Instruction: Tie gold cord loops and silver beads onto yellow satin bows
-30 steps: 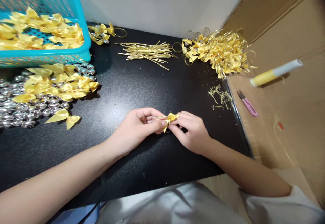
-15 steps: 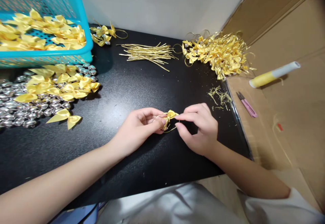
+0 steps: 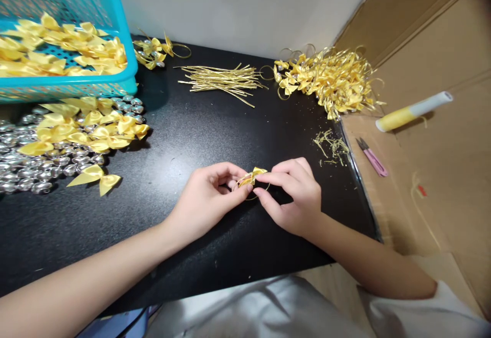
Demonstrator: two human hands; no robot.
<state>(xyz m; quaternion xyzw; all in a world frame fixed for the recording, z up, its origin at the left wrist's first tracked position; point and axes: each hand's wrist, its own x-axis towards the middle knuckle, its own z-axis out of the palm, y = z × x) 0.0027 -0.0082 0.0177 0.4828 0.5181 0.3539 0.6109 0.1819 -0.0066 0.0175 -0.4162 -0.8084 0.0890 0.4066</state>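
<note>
My left hand [image 3: 207, 195] and my right hand [image 3: 295, 197] meet over the front middle of the black table [image 3: 199, 133]. Both pinch one small yellow ribbon bow [image 3: 251, 175] with a thin gold wire loop around it. The left thumb and forefinger hold the bow's left side. The right thumb and forefinger grip its right side and the wire. Fingers hide most of the bow.
A turquoise basket [image 3: 126, 67] of yellow bows stands at the back left. Loose bows [image 3: 86, 128] lie over silver beads [image 3: 23, 166] at left. Gold wire strips [image 3: 222, 80] and a heap of finished bows [image 3: 330, 80] lie at the back. Pink snips [image 3: 372, 158] and a yellow-white tube [image 3: 412, 110] rest on cardboard, right.
The right hand pulled away to the right, drawing the wire out, then came back against the bow. The wire now curls in a loop around it. The left hand stayed put.
</note>
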